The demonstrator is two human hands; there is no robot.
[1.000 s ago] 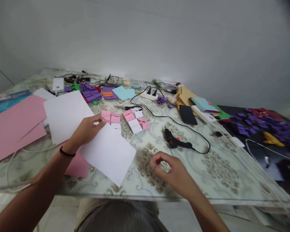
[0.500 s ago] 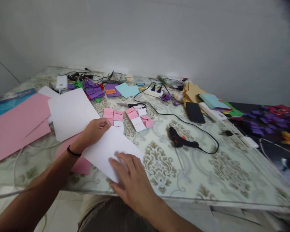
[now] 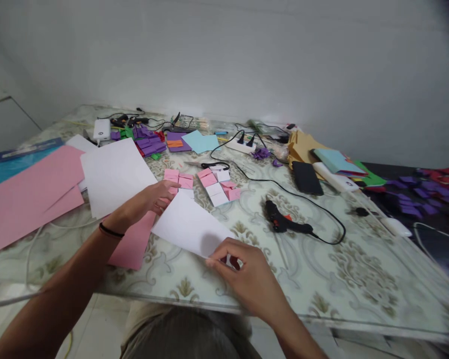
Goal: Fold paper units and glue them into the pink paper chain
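Note:
A white sheet of paper (image 3: 189,224) is tilted up off the table in front of me. My right hand (image 3: 243,271) pinches its near right corner between thumb and fingertips. At the far left edge of the sheet is my left hand (image 3: 153,200), fingers stretched out and apart; whether they touch the paper I cannot tell. Just beyond the fingertips lie folded pink and white paper pieces (image 3: 179,178), with a second such group (image 3: 215,189) to the right. Pink paper (image 3: 134,244) lies partly under my left wrist.
A black glue gun (image 3: 284,219) rests at the right, its cord running to a power strip (image 3: 241,145). Scissors (image 3: 213,165) lie behind the folded pieces. Large white (image 3: 115,172) and pink sheets (image 3: 33,192) cover the left side. A black phone-like slab (image 3: 307,178) lies at the right.
My right hand has gone from resting open over the white sheet to pinching its near right corner. The left fingers have opened from a pinch, and the sheet has turned and shifted right.

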